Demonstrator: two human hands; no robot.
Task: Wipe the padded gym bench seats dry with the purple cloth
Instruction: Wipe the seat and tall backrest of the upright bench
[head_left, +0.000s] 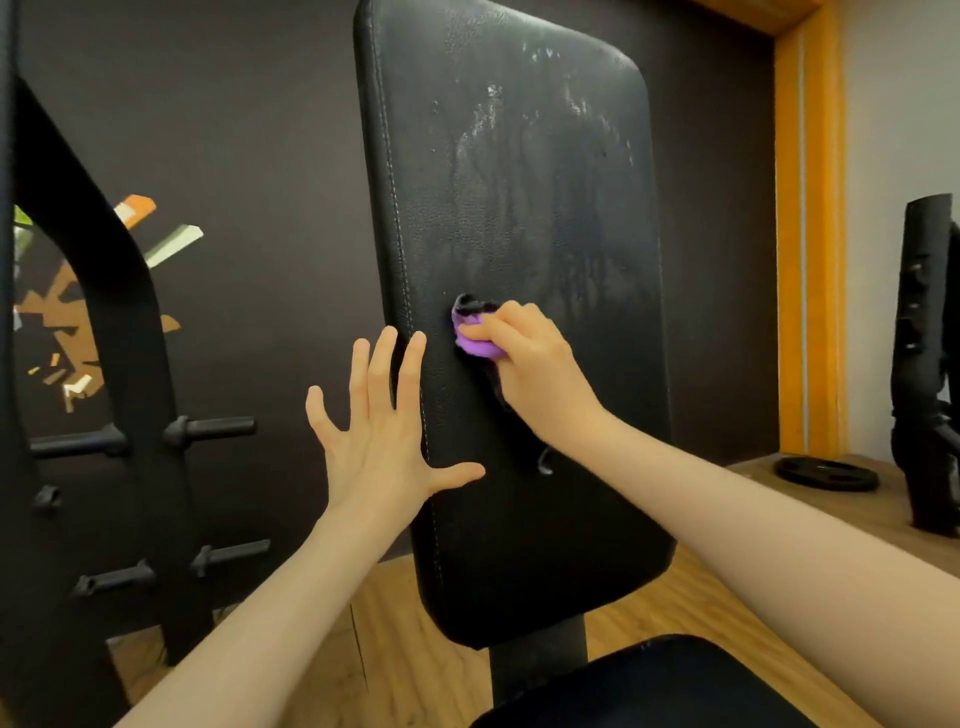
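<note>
An upright black padded bench back (519, 208) fills the middle of the head view, with pale wet streaks over its upper half. My right hand (535, 364) grips a bunched purple cloth (475, 343) and presses it against the pad near its middle. My left hand (379, 431) is spread flat with straight fingers against the pad's left edge, thumb on the front face. A second black padded seat (649, 686) shows at the bottom, below the back pad.
A black weight rack (119, 364) with several pegs stands at the left. A black weight plate (826, 473) lies on the wooden floor at the right, beside another dark machine (930, 364). A dark wall and an orange door frame (808, 234) are behind.
</note>
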